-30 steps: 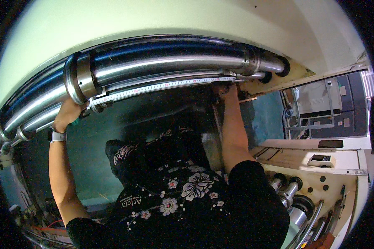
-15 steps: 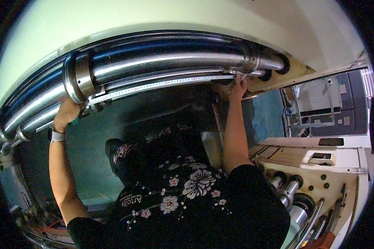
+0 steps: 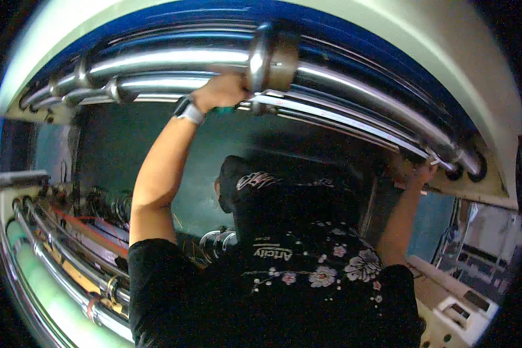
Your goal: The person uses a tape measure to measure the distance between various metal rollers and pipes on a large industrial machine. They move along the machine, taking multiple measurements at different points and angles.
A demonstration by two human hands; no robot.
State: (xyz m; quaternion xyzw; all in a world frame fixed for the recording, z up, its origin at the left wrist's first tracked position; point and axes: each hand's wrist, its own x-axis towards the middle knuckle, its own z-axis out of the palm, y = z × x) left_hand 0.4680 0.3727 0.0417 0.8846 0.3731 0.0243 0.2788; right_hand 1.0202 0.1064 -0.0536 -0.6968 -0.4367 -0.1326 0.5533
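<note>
While the metal collar [image 3: 272, 58] sits clamped on the shiny roller [image 3: 168, 58] near the middle of the machine frame [image 3: 446, 69], the work up here looks midway to me, nothing taken off yet. My left hand [image 3: 223, 91] is curled shut on a green handle [image 3: 229, 109] just beside the collar. My right hand [image 3: 414, 171] touches the roller's right end; whether it grips, I cannot tell.
</note>
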